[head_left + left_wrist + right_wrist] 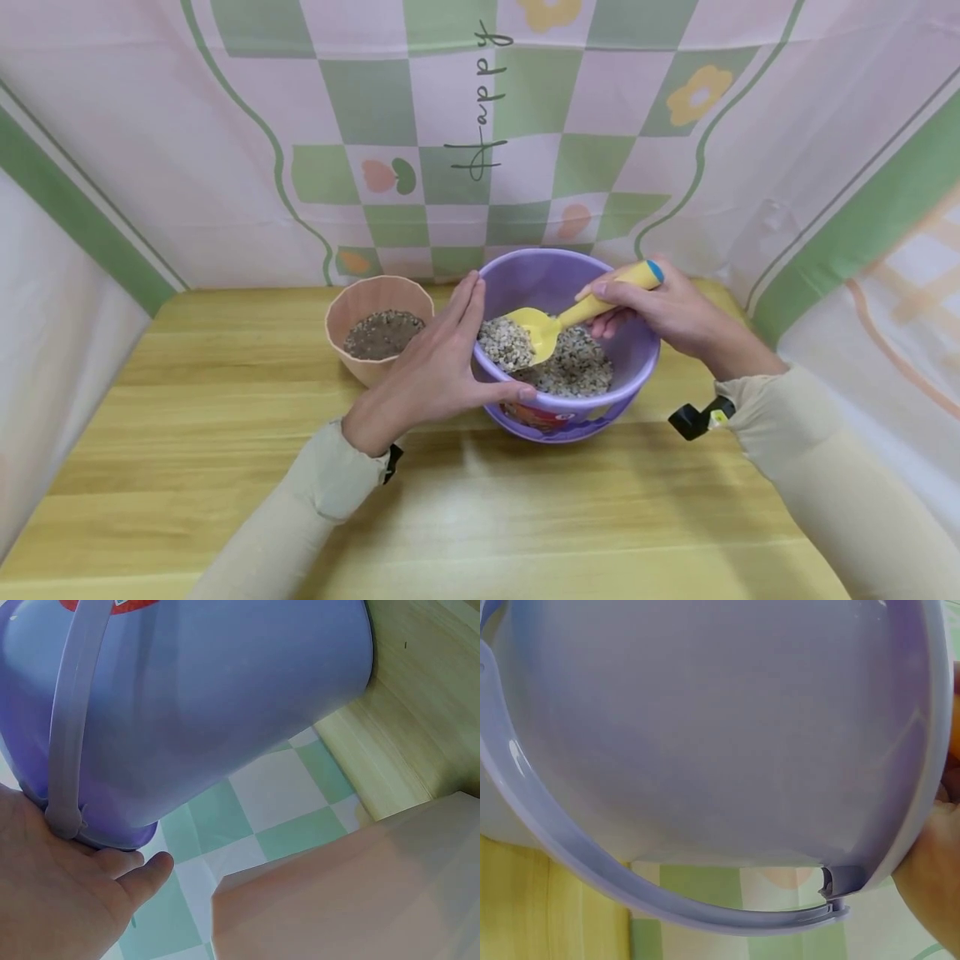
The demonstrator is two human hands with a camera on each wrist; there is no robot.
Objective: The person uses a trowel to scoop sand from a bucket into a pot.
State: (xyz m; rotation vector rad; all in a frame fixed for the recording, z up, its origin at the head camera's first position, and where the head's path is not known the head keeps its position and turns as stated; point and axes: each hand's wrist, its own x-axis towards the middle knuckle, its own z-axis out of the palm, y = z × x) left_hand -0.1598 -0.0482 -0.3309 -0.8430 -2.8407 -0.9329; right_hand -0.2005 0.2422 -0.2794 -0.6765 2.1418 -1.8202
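A purple bucket [568, 258] with a swing handle [577, 862] holds a grainy, speckled mix [581, 367]. Over it, my right hand [660, 304] grips the handle of a yellow scoop [551, 325] with a blue end. The scoop's blade carries a heap of pale grains [507, 344] close to the bucket's left rim. My left hand [438, 354] rests on that rim, fingers straight along the left side and thumb spread across the front. Just left of the bucket stands a peach faceted pot [352, 304] with darker brown material [382, 333] inside, partly behind my left hand.
Both containers stand on a light wooden table [225, 467], near its back edge. A patterned cloth [450, 100] hangs right behind them, and more cloth closes off both sides. The bucket's handle hangs down at its front.
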